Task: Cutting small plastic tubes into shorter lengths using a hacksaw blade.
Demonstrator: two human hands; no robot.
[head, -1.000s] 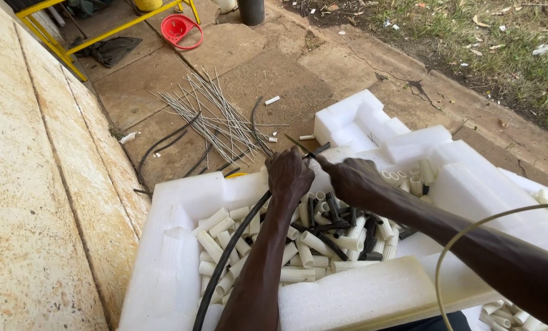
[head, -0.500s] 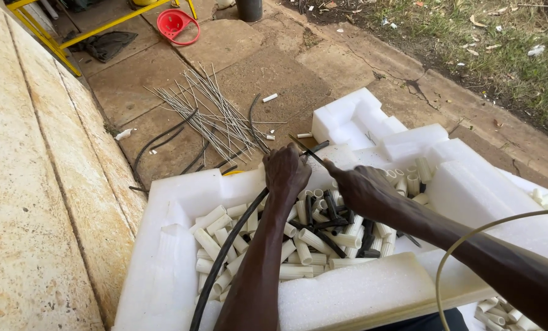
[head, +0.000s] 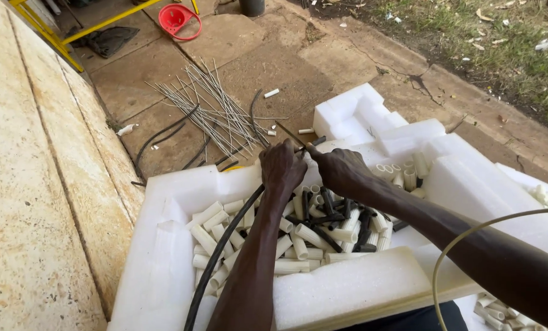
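My left hand (head: 282,168) is closed around the end of a long black cable (head: 222,251) that runs back along my forearm. My right hand (head: 341,170) is closed on a thin metal rod (head: 291,134) that points up and left, its near end meeting the cable end between the two hands. Both hands hover over a white foam tray (head: 163,245) that holds several short white tube pieces (head: 209,216) and short black tube pieces (head: 332,208).
A loose bundle of thin metal rods (head: 215,113) and black cables (head: 157,138) lie on the paving ahead. More white foam blocks (head: 353,113) sit behind the tray. A red ring (head: 179,18) and yellow frame (head: 96,26) are far off. A pale wire loop (head: 470,245) curves at right.
Both hands stay together on the cable and rod over the tray, moving only slightly toward the tray's far edge. The view has shifted a little.
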